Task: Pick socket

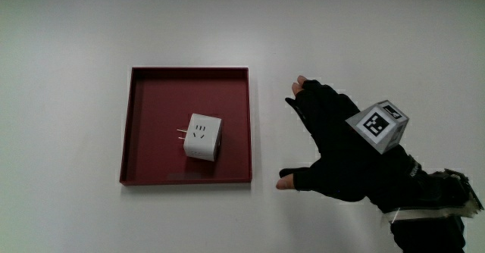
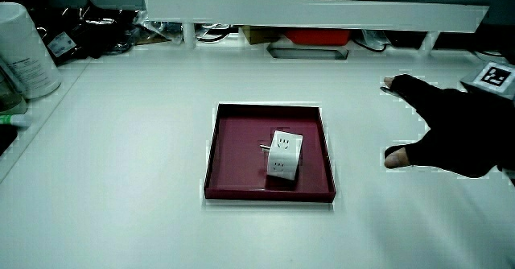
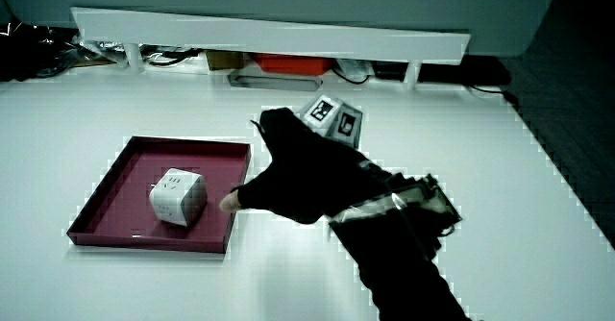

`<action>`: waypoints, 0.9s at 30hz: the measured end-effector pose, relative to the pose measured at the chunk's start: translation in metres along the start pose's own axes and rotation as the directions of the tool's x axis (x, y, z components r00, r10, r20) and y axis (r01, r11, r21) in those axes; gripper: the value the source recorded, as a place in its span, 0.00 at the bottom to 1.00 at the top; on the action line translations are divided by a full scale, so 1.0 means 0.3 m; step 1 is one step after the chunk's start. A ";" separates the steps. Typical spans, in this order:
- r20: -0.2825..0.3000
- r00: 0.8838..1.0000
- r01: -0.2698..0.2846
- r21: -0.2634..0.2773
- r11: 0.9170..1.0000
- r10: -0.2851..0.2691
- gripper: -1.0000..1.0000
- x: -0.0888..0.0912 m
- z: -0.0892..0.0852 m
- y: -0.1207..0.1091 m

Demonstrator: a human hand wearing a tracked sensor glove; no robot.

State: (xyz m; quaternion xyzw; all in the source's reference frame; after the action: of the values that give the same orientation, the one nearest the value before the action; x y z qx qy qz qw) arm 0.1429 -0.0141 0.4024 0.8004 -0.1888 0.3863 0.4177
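Starting with the table [image 1: 68,41]: it is plain white and carries one dark red tray [image 1: 144,132], square with a low rim. Your hand [image 1: 333,143] is beside the tray, over bare table, thumb and fingers spread wide and holding nothing (the marked cube [image 1: 377,126] rides on its back). The socket [image 1: 203,138] lies in the tray, roughly central and a little nearer to you than its middle, well apart from your fingertips.

Judgement on handling: the socket is a small white cube, rigid, smooth-faced and probably light, so expect some slip. Metal prongs [image 1: 180,135] project from the face turned away from your hand. Take hold across two plain facing sides, clear of the prongs, and lift straight over the rim.
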 end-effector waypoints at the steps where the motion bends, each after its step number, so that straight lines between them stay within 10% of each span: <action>1: 0.002 1.000 -0.002 -0.006 1.000 0.002 0.50 0.000 -0.005 0.016; 16: 0.037 0.999 0.006 -0.069 0.998 -0.004 0.50 0.012 -0.095 0.235; 18: 0.121 0.992 -0.026 -0.009 1.000 0.027 0.50 0.017 -0.104 0.263; 27: 0.086 0.996 0.008 -0.029 1.000 -0.006 0.50 0.041 -0.164 0.348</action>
State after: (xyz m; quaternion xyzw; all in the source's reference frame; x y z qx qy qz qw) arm 0.0627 -0.0344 0.4837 0.8108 -0.2094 0.3472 0.4221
